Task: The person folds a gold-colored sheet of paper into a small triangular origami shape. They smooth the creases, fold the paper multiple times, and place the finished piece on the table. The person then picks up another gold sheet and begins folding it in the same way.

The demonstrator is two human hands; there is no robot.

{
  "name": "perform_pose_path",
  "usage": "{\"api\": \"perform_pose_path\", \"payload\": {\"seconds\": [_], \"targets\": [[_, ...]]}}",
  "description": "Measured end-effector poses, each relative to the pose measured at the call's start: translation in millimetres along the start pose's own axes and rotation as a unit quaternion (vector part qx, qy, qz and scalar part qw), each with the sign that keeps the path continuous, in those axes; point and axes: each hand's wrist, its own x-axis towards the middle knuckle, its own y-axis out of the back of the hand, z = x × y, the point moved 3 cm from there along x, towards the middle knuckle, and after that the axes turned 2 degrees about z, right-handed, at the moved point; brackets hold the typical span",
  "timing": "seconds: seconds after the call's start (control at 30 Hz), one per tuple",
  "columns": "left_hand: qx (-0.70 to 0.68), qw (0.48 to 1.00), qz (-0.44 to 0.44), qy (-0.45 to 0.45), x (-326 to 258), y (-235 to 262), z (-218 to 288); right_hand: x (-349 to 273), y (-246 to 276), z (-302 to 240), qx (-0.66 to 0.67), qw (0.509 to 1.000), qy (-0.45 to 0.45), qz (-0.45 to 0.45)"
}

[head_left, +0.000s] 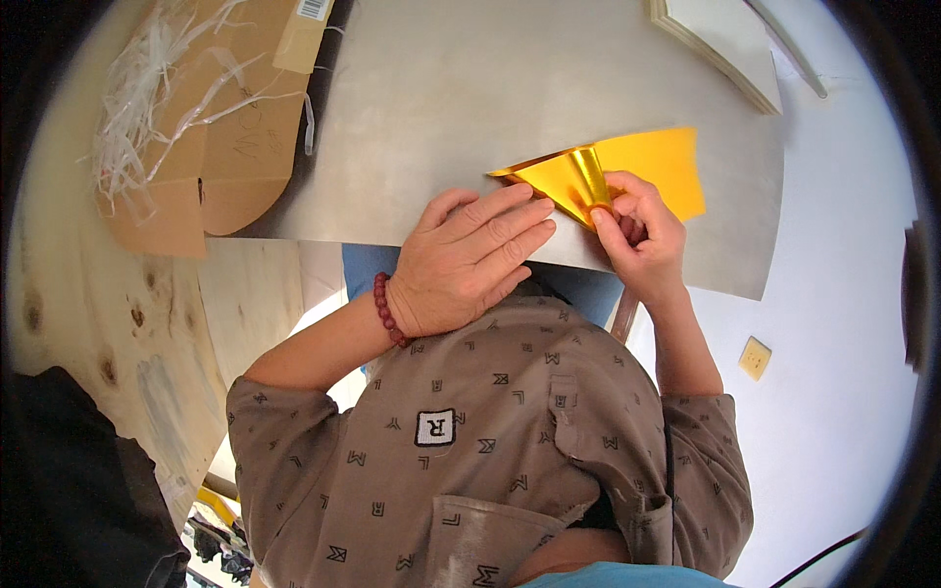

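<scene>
A shiny gold foil sheet lies near the front edge of the grey metal table. Its left part is folded over into a pointed shape, with the tip toward the left. My right hand is closed on the folded part at the near edge, pinching it between thumb and fingers. Stretched out flat, the fingers of my left hand reach to the left end of the foil. The fingertips rest at or just beside its near edge; whether they press on the foil I cannot tell.
At the left lies a brown cardboard piece with a heap of clear plastic strips on it. A stack of white sheets sits at the far right corner. Beyond the table's right edge is a white wall with a socket.
</scene>
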Motion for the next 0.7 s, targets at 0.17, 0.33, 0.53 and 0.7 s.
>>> {"api": "perform_pose_path", "payload": {"seconds": [0.17,0.33,0.53,0.7], "targets": [[0.007,0.999,-0.009,0.036,-0.9,-0.1,-2.3,1.3,-0.1,0.3,0.003,1.000,-0.024,-0.011],[0.031,0.999,-0.020,0.038,0.4,-0.9,-0.3,4.9,1.4,-0.5,-0.048,0.996,0.054,-0.045],[0.046,0.996,-0.052,0.049,1.0,-4.5,-0.5,5.1,2.6,-1.0,-0.054,0.996,0.042,-0.057],[0.040,0.995,-0.068,0.055,-1.0,-6.5,-1.0,6.3,1.6,-2.0,-0.056,0.996,0.045,-0.056]]}}
